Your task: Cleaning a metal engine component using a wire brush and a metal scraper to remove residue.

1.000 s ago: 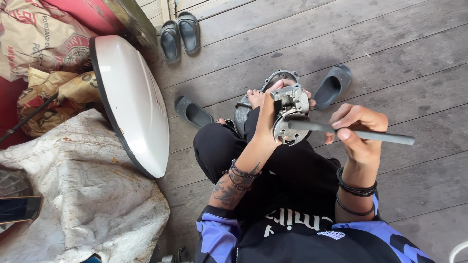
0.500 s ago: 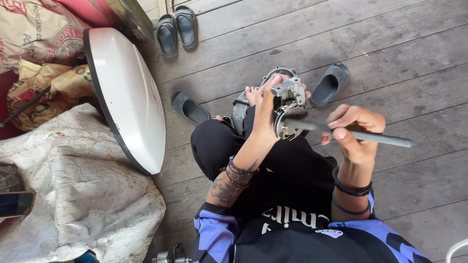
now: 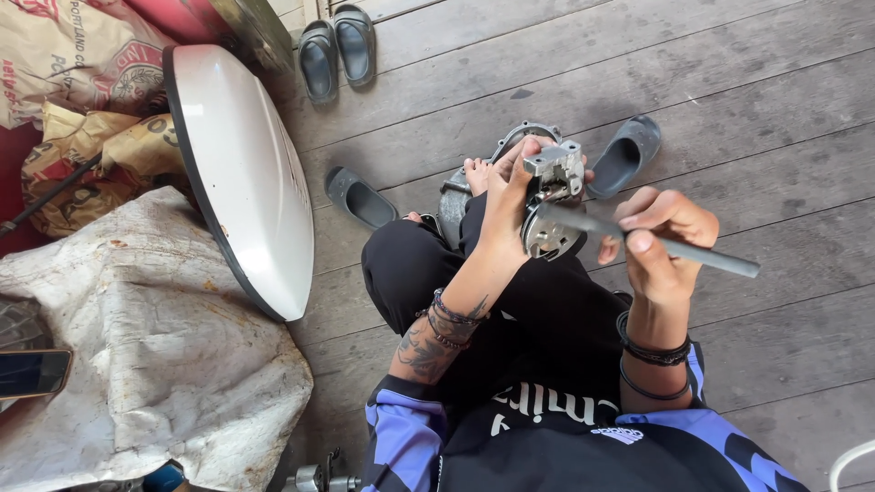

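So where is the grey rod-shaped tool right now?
In the head view, the grey rod-shaped tool sits right of centre, gripped in the right hand, its tip against the metal engine part that the left hand steadies.

A grey metal engine part [image 3: 554, 196] sits gripped upright above the lap. A grey rod-like tool [image 3: 674, 248] (held mid-shaft) meets it, tip on the round plate.

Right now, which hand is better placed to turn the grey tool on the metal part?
Probably the right hand: it already grips the grey tool, whose tip meets the metal part. The left hand steadies that part.
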